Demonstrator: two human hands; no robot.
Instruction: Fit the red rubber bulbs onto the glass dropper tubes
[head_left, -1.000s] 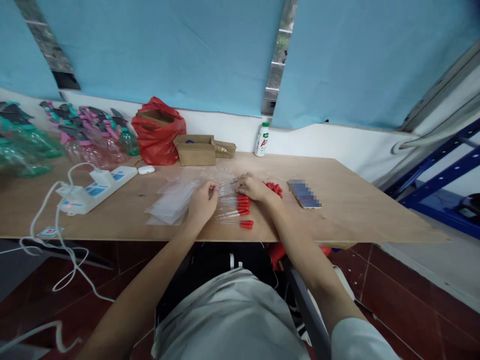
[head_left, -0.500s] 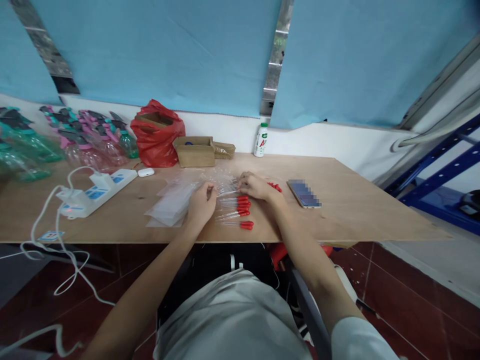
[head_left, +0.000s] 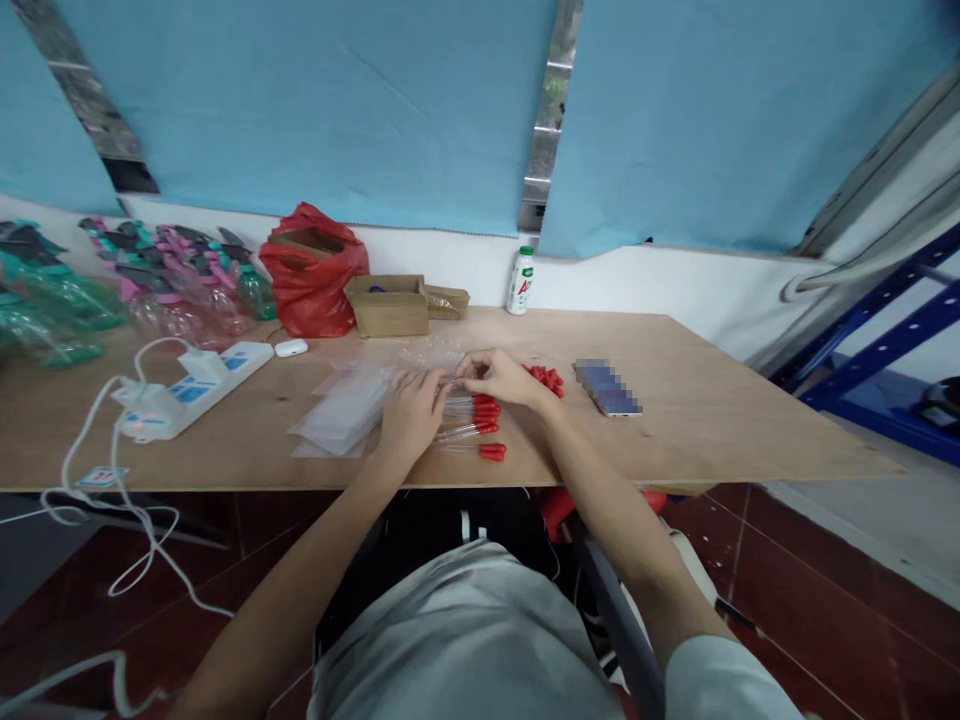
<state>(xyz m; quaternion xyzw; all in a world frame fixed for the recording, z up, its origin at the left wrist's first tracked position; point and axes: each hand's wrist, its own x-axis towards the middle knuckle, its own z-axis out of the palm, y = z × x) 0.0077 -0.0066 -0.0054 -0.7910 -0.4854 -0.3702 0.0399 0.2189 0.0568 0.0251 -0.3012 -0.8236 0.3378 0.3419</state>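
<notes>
My left hand [head_left: 411, 408] has its fingers closed, tips almost meeting those of my right hand; whatever they hold is hidden. A pinch of my right hand [head_left: 496, 376] closes on a thin clear glass tube [head_left: 453, 381], partly covered by the fingers. Below the hands, several glass droppers with red rubber bulbs [head_left: 486, 412] lie in small groups, bulbs to the right. A pile of loose red rubber bulbs [head_left: 547, 380] rests beyond my right wrist. Left of my left hand, clear plastic bags [head_left: 337, 415] lie flat in a stack.
A power strip [head_left: 196, 390] with white cables lies at left, before several spray bottles [head_left: 187, 300]. Along the back stand a red plastic bag [head_left: 315, 285], a cardboard box [head_left: 390, 305] and a white bottle [head_left: 520, 282]. A phone [head_left: 607, 388] lies at right.
My left hand has turned and shifted a little toward the right hand. My right hand has moved slightly left, so more of the red bulb pile shows and the tubes are more covered.
</notes>
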